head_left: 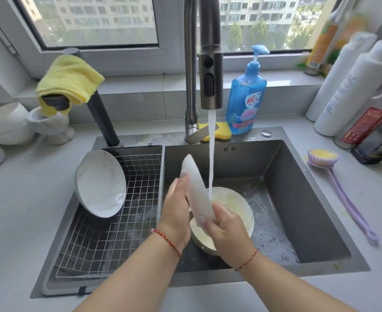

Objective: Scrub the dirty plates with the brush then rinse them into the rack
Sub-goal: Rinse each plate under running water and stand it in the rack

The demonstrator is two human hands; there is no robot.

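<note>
So there are three plates in view total. One white plate (195, 188) is held up on edge over the sink (298, 199), right next to the stream of water (211, 154) coming out of the faucet (209, 64); the water runs just past its right face. Both hands are on it: the left hand (176, 212) has flat, mostly straight fingers pressed against the left side of the plate, and the right hand (228, 230) has its fingers curled around the lower edge, gripping it. Each wrist has one red string bracelet. A second plate (237, 206), still smeared with yellowish stuff, sits on the sink floor right under the hands, with soapy bubbles (273, 239) spread on the bottom to its right. The third plate (101, 183) is already in the wire rack (118, 221), leaning tilted against the rack's back left corner; it's the only thing in the rack. The one brush (340, 190), purple long handle with a yellow head, is lying on the counter (16, 210) to the right of the sink, well apart from both hands. Behind the sink: one blue bottle of dish soap (245, 95) with a pump, one yellow sponge (219, 131) beside it near the faucet base, and one yellow cloth (69, 79) draped over a dark second tap on the left. A couple of white bowls or cups sit at the far left, and a bunch of bottles at the far right; I can't count those exactly since they overlap and blur.
</note>
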